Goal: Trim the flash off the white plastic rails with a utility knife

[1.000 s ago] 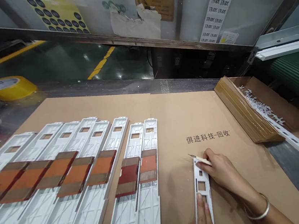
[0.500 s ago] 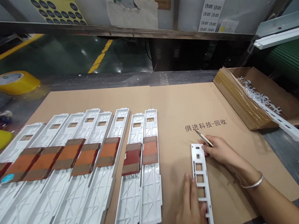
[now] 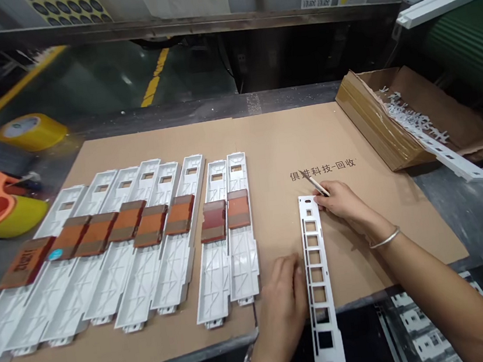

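In the head view, my right hand [image 3: 344, 202] is closed on a slim pen-like tool [image 3: 318, 187] with a pale handle and a dark pointed tip. Its fingers also meet the top end of a long white plastic strip [image 3: 320, 271] with a row of square cut-outs. That strip lies upright in view, its lower end past the table's front edge. Just left of it, my left hand [image 3: 281, 296] is loosely curled, fingers together and apart from the strip, with no object showing in it. Printed characters mark the cardboard sheet [image 3: 263, 143] under the tool's tip.
On the left, several white trays [image 3: 165, 278] lie in a row, with reddish-brown blocks [image 3: 179, 215] across them. An open cardboard box [image 3: 375, 123] at right holds small white pieces and another white strip [image 3: 454, 160]. Yellow tape [image 3: 33, 131] and an orange-yellow tape dispenser [image 3: 4, 204] stand at far left.
My left hand has come off the white strip and curled up beside it. The strip now shows more of its length, reaching past the table edge. The view has tilted down.
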A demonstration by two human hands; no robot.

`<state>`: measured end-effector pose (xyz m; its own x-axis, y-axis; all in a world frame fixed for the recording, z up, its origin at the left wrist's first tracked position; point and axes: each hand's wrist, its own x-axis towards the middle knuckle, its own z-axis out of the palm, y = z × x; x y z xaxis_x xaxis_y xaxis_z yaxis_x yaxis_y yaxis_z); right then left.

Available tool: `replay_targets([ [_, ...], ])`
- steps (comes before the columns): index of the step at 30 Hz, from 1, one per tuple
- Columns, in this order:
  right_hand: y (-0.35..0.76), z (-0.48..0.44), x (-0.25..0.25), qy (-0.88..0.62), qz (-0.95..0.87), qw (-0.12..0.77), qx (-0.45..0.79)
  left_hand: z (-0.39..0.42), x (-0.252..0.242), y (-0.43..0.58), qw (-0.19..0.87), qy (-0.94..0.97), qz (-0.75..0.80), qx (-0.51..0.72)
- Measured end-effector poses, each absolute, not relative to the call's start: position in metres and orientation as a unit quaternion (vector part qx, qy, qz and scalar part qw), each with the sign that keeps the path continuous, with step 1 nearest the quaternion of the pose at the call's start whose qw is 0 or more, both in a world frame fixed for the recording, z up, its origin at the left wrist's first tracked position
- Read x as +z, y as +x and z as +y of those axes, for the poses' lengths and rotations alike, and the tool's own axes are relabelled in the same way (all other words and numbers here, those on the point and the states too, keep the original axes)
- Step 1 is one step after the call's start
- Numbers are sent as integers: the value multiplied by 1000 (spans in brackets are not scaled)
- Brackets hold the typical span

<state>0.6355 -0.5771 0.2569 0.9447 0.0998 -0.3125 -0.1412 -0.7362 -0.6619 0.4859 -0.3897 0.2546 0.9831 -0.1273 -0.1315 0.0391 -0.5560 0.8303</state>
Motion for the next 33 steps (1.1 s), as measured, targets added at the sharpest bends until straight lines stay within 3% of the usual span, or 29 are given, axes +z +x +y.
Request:
replay_targets([
  [8, 622, -583, 265, -950, 18, 301, 73, -427, 254, 480, 336, 936, -30, -96],
  [15, 592, -613, 265, -982, 46, 182, -2, -415, 255, 488, 581, 804, 57, -112],
  [19, 576, -619, 251, -983, 63, 170, -33, -400, 259, 484, 706, 687, 64, -161],
  [25, 557, -618, 253, -958, 55, 273, -62, -400, 264, 480, 901, 369, 130, -185],
  [31, 482, -607, 266, -877, -15, 475, 72, -414, 275, 488, 930, 295, 131, -178],
  [33, 450, -599, 265, -799, -20, 582, 150, -421, 278, 489, 930, 289, 119, -193],
])
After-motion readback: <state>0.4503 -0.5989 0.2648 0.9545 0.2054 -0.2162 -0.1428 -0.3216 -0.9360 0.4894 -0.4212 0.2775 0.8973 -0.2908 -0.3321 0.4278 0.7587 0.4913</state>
